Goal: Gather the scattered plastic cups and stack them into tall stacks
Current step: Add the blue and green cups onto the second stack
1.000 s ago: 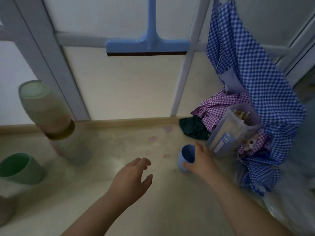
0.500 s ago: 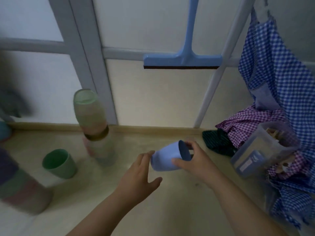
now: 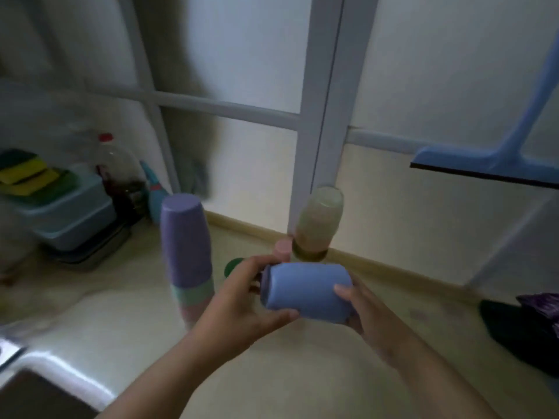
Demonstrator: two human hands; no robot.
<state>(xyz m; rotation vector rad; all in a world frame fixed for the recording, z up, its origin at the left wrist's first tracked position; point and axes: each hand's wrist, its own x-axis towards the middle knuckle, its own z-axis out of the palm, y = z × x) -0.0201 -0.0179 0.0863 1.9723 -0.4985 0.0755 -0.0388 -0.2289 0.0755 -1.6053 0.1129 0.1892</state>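
A blue plastic cup (image 3: 305, 293) lies on its side in the air above the counter, its mouth turned left. My left hand (image 3: 242, 300) grips its mouth end and my right hand (image 3: 366, 309) grips its base end. To the left stands an upside-down stack of cups (image 3: 186, 252), purple on top with green and pink rims below. Behind the blue cup rises a second upside-down stack (image 3: 317, 225), pale green at the top with an olive rim. A green cup (image 3: 233, 266) and a pink cup (image 3: 282, 247) peek out behind my left hand.
Blue lidded containers (image 3: 69, 213) topped with sponges (image 3: 27, 176) and a bottle (image 3: 119, 173) fill the back left corner. A sink edge (image 3: 45, 376) is at bottom left. A blue squeegee (image 3: 490, 161) hangs at right, dark cloth (image 3: 520, 328) lies below it.
My right hand lifted the blue cup from the counter by the cloth and brought it left; my left hand now grips it too. The view swung left, revealing the purple stack and the containers.
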